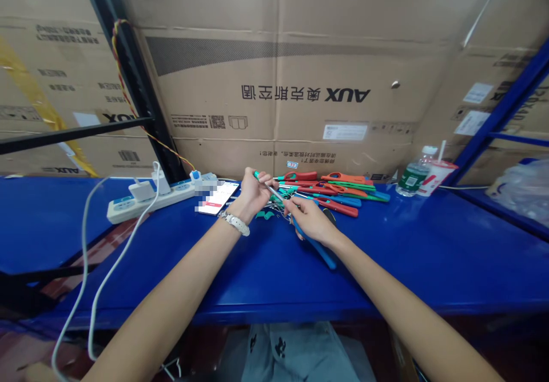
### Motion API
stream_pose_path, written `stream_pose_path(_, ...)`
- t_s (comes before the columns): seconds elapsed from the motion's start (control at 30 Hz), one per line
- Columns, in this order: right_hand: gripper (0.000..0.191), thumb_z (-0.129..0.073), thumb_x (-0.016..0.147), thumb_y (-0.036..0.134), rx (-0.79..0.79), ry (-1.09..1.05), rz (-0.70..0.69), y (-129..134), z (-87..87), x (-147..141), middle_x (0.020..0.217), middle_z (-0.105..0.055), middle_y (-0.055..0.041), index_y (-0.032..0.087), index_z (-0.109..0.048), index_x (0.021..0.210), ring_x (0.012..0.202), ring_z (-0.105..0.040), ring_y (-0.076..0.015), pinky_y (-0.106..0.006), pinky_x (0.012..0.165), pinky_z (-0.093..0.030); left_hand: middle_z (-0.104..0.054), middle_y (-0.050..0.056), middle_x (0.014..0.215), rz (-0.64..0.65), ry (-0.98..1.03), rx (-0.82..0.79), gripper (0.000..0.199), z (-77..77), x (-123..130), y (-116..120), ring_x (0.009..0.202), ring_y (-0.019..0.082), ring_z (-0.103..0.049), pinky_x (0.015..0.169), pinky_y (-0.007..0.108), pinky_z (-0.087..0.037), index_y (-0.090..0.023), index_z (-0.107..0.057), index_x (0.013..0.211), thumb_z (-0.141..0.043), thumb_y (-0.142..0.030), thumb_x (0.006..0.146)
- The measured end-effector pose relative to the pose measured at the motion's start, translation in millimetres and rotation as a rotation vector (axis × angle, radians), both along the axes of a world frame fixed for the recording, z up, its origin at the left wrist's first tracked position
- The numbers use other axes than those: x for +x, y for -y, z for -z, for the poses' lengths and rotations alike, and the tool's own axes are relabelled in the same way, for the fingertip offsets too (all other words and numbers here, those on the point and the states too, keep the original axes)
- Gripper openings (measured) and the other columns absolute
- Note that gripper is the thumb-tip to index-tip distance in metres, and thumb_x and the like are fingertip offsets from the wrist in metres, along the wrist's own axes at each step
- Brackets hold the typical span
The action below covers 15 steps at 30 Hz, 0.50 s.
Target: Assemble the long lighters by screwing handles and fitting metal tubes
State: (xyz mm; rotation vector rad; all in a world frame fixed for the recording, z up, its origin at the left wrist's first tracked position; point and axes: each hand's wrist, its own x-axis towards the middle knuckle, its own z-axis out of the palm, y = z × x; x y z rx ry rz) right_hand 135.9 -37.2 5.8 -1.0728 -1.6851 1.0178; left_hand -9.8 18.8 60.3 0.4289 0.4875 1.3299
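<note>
A long lighter with a blue handle point(319, 250) and a thin metal tube slants over the blue table. My right hand point(309, 217) is closed around it where the handle meets the tube. At the tube's far end, my left hand point(254, 192) is closed on a small green piece point(257, 174). Behind my hands lies a pile of similar lighters with red handles point(341, 206), orange handles point(349, 178) and blue or green handles. Small green and metal bits point(265, 215) lie beneath my hands, partly hidden by them.
Left of my hands are a phone point(218, 198) and a white power strip point(160, 199) with plugs and hanging cables. At the right stand a water bottle point(412, 177) and a cup with a straw point(435, 179). Large cardboard boxes point(300, 124) rise behind the table point(407, 250).
</note>
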Motion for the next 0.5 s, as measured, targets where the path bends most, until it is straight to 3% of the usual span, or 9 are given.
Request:
stream_pose_path(0.13, 0.037, -0.052, 0.096, 0.051, 0.008, 0.047, 0.030, -2.5, -3.8, 4.2, 0.045, -0.048, 0.0059, 0.022, -0.053, 0.072, 0.028, -0.047, -0.0132, -0.024, 0.031, -0.034, -0.042, 0.000, 0.056, 0.068, -0.029, 0.017, 0.038, 8.7, 0.1, 0.6, 0.054, 0.014, -0.045, 0.063, 0.032, -0.051, -0.022, -0.037, 0.064, -0.032, -0.032, 0.101)
stream_pose_path(0.23, 0.037, -0.052, 0.096, 0.050, 0.025, 0.096, 0.043, -3.3, -1.3, 7.5, 0.044, -0.049, 0.0057, 0.022, -0.053, 0.072, 0.028, -0.048, -0.0141, -0.024, 0.032, -0.034, -0.053, 0.005, 0.064, 0.114, -0.050, -0.097, 0.037, 11.9, 0.5, 3.2, 0.063, 0.018, -0.053, 0.065, 0.035, -0.052, -0.021, -0.045, 0.069, -0.037, -0.039, 0.100)
stream_pose_path(0.4, 0.034, -0.046, 0.099, 0.047, 0.048, 0.149, 0.056, -1.3, -0.4, 5.9, 0.048, -0.049, 0.0061, 0.022, -0.052, 0.076, 0.030, -0.050, -0.0136, -0.024, 0.034, -0.035, -0.034, -0.004, 0.053, 0.072, 0.072, -0.115, 0.036, -3.1, 4.9, 6.1, 0.047, 0.010, -0.040, 0.055, 0.024, -0.045, -0.022, -0.031, 0.064, -0.035, -0.027, 0.100)
stream_pose_path(0.5, 0.033, -0.044, 0.100, 0.044, 0.077, 0.214, 0.101, 3.6, -4.6, 3.1, 0.051, -0.049, 0.0054, 0.022, -0.050, 0.076, 0.033, -0.054, -0.0136, -0.023, 0.036, -0.036, -0.033, -0.005, 0.052, 0.047, 0.055, -0.093, 0.037, -13.4, 4.2, 1.8, 0.045, 0.010, -0.040, 0.055, 0.023, -0.044, -0.022, -0.029, 0.064, -0.033, -0.026, 0.100)
